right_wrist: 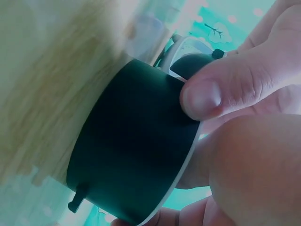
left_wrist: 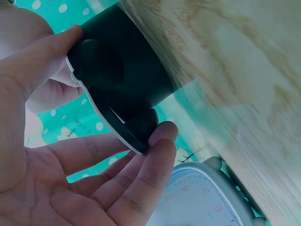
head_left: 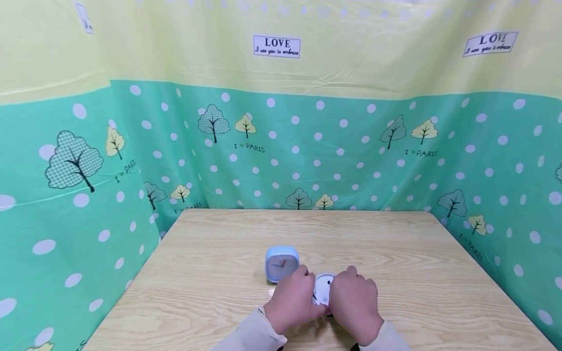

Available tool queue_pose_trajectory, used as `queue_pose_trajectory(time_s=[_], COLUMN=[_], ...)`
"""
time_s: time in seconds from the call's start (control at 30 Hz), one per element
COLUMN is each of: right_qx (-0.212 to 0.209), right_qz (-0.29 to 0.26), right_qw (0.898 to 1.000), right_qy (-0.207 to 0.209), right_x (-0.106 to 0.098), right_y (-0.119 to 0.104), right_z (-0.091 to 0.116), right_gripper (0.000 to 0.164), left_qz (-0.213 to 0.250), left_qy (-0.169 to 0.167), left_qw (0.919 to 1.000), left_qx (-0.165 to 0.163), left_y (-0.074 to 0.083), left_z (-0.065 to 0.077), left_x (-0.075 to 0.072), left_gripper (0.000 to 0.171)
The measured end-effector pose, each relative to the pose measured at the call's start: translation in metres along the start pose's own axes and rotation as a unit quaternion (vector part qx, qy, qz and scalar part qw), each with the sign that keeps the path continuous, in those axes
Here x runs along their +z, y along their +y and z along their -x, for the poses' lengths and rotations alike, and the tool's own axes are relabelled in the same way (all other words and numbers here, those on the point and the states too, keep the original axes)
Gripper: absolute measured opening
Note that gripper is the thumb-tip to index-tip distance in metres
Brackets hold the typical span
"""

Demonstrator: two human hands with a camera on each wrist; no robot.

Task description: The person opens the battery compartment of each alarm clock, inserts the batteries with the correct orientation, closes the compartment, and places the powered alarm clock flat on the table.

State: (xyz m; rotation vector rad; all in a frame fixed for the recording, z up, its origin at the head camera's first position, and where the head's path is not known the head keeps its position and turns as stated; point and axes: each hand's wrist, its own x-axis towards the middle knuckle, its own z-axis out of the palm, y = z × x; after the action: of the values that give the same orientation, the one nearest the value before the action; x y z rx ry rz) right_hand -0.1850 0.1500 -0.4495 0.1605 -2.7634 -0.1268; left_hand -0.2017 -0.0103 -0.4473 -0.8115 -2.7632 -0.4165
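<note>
Both hands hold a black drum-shaped object with a white printed face (head_left: 324,288), close over the table. In the left wrist view its dark body (left_wrist: 127,56) shows rounded lobes along a thin white rim. The left hand (head_left: 293,298) grips the rim, thumb at one side and fingertips at a lobe. The right hand (head_left: 354,303) has its thumb pressed on the black side (right_wrist: 136,136) and its fingers around the white edge. A small black peg (right_wrist: 79,197) sticks out below. Just beyond the left hand stands a light blue square clock (head_left: 282,264), untouched.
The wood-grain table (head_left: 210,273) runs back to a green and yellow curtain (head_left: 307,146) with dots and trees, which surrounds it on three sides. The blue clock's dial (left_wrist: 197,197) sits close beside the left fingers in the left wrist view.
</note>
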Motion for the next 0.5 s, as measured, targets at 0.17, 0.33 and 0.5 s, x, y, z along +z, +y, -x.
queue_pose_trajectory(time_s=[0.17, 0.33, 0.5], right_qx=[0.000, 0.002, 0.007], right_qz=[0.001, 0.000, -0.009], right_qw=[1.000, 1.000, 1.000], right_qy=[0.003, -0.001, -0.004], right_x=[0.0022, 0.0037, 0.0035], right_y=[-0.0012, -0.0002, 0.0016], right_z=[-0.0003, -0.0007, -0.0010], right_gripper=[0.038, 0.038, 0.035], left_qz=[0.003, 0.012, 0.015], left_qy=[-0.002, -0.012, -0.021], left_qw=[1.0000, 0.9998, 0.9997], left_qx=[0.000, -0.004, -0.005], left_y=[-0.0002, -0.0003, -0.0007], left_z=[-0.0006, -0.0010, -0.0017], left_x=[0.0004, 0.0006, 0.0002], left_gripper=[0.056, 0.055, 0.055])
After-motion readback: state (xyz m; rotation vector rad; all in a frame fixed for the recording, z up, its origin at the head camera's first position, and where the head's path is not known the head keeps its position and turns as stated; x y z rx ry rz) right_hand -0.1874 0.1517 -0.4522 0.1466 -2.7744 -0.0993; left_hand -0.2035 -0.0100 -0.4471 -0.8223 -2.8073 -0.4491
